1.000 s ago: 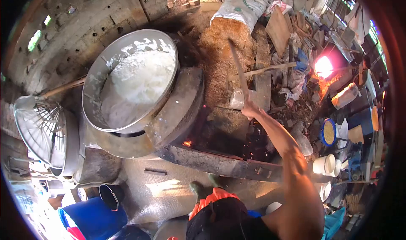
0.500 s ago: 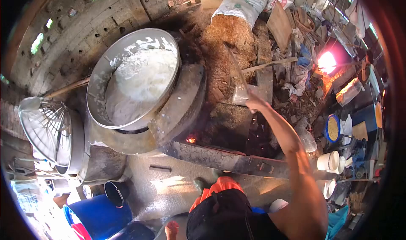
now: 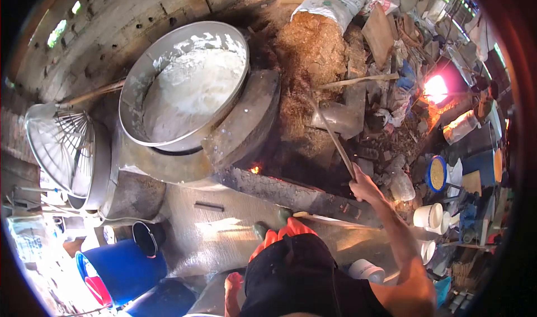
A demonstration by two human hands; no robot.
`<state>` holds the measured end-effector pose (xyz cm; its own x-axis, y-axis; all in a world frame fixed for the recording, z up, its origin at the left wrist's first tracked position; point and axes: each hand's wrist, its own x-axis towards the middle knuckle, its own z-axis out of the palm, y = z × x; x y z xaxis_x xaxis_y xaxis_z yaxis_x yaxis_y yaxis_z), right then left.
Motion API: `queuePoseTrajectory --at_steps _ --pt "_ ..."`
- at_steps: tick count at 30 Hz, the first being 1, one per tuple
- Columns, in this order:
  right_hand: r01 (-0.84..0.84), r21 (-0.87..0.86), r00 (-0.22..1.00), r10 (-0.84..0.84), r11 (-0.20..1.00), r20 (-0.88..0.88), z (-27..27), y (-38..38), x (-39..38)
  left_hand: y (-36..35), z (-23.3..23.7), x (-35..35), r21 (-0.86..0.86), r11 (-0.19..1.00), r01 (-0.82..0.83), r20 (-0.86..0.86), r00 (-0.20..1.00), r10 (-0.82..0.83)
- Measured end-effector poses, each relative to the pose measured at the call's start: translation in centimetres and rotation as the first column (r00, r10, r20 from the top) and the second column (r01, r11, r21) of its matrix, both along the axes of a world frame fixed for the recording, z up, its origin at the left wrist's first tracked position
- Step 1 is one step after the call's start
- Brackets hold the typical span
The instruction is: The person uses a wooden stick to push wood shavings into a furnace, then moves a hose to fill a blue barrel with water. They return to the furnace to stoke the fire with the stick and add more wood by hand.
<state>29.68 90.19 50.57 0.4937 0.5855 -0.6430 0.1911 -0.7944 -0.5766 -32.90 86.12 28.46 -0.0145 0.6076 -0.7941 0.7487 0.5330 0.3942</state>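
- Wide pan: grey metal, smooth shiny rim
- Long stick: wood-like, matt
- Barrel: smooth blue plastic, slightly glossy
- Sack: pale plastic-looking weave, creased
- Shavings: rough, matt, wood-like
- Floor: hard, glossy in patches

One camera sits on the head. It looks forward and down, past the black clothes close below it, to the floor and big pan farther off. The wall and white sack are up top, even farther. Things bend at the round edges.
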Motion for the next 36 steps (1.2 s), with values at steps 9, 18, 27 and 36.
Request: queuePoseTrajectory --at_steps 9,18,27,36 --pt "-0.217 -0.142 0.975 0.222 0.966 0.014 -14.5 6.6 0.1 1.0 -2.0 -4.1 0.062 0.992 -0.111 0.068 0.992 0.107" --pt "-0.068 -0.055 0.972 0.054 0.996 -0.229 2.8 -7.3 -6.0 -1.4 -9.6 -6.9 -0.014 0.877 0.48 -0.042 0.876 -0.48" --pt "0.153 0.11 0.981 -0.138 0.982 -0.133 -6.8 3.8 -3.7 0.6 -4.1 -6.1 -0.008 1.0 0.022 0.098 0.995 -0.022" --pt "-0.142 -0.222 0.987 0.121 0.965 -0.107 -13.2 3.0 -2.4 0.2 -0.1 -8.8 0.305 0.933 -0.19 0.125 0.979 0.158"
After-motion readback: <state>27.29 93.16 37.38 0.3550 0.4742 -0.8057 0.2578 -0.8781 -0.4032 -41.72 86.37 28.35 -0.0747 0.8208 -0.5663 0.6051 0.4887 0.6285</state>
